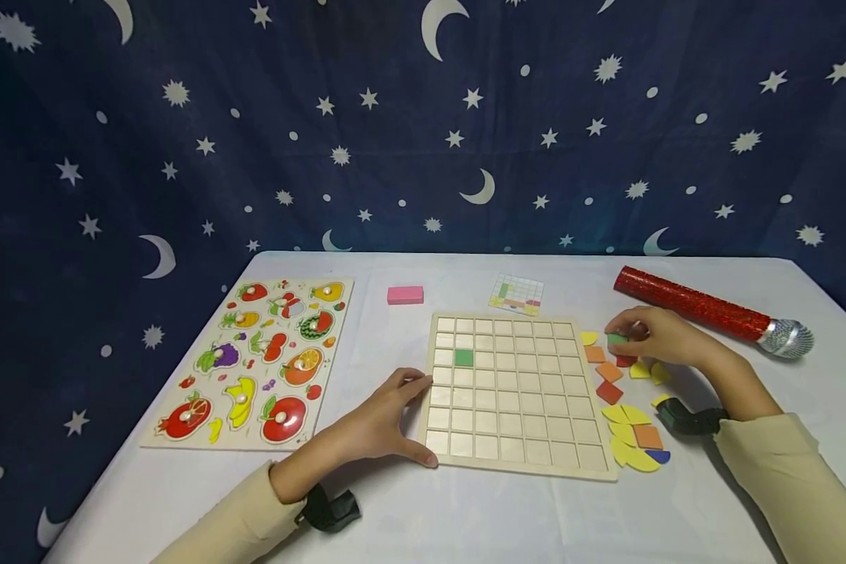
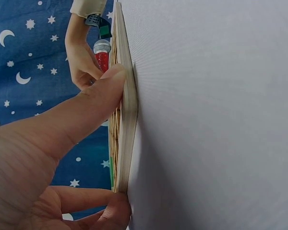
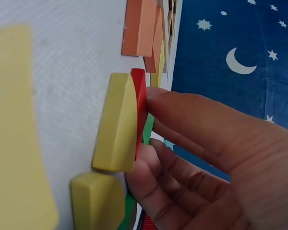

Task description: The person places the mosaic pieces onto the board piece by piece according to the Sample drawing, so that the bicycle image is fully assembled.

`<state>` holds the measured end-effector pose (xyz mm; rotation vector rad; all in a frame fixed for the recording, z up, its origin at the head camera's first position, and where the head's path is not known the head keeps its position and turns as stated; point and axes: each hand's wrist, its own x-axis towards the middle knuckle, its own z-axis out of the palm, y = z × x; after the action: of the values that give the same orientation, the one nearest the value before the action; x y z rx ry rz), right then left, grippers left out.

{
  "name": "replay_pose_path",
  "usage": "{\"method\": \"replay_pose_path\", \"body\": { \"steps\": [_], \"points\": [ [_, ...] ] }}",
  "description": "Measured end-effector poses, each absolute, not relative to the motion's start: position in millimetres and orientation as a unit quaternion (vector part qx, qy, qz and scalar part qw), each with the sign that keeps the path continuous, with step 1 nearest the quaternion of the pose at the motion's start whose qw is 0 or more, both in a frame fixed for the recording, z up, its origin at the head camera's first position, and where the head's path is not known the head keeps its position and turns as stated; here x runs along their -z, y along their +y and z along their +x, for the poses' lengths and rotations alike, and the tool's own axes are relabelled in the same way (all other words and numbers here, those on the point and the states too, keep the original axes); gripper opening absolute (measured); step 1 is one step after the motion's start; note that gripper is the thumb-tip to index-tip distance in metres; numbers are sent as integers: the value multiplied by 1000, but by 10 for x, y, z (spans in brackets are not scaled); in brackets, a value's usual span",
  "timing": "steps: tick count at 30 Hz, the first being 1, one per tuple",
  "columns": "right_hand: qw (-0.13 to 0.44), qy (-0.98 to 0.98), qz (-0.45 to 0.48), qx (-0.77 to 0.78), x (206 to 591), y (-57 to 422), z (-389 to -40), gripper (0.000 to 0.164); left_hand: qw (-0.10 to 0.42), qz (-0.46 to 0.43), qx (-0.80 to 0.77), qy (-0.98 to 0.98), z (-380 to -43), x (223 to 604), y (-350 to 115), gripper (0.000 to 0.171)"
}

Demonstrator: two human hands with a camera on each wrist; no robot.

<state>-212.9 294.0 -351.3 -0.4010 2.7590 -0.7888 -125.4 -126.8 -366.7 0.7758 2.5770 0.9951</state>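
A wooden grid board lies flat on the white table, with a green square piece in one cell. My left hand touches the board's left side, thumb at the near corner and fingers farther up. The left wrist view shows that thumb against the board's edge. Right of the board, my right hand pinches a green piece among loose pieces. In the right wrist view the green piece is partly hidden behind a red piece and a yellow piece.
Left of the board lies a fruit peg puzzle. A pink block and a small pattern card sit behind it. A red glittery microphone lies at the back right. Yellow pieces, orange pieces and a blue piece are scattered beside the board.
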Motion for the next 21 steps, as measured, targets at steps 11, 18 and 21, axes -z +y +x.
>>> {"method": "replay_pose_path", "body": {
  "steps": [11, 18, 21],
  "points": [
    [121, 946, -117, 277, 3503, 2936, -2129, 43, 132, 269, -346, 889, -1256, 3667, -1272, 104],
    [114, 947, -110, 278, 3495, 2940, -2128, 41, 130, 269, -344, 890, -1248, 3659, -1268, 104],
    [115, 947, -108, 278, 3494, 2946, -2133, 41, 129, 269, -343, 890, -1248, 3659, -1265, 104]
  ]
}}
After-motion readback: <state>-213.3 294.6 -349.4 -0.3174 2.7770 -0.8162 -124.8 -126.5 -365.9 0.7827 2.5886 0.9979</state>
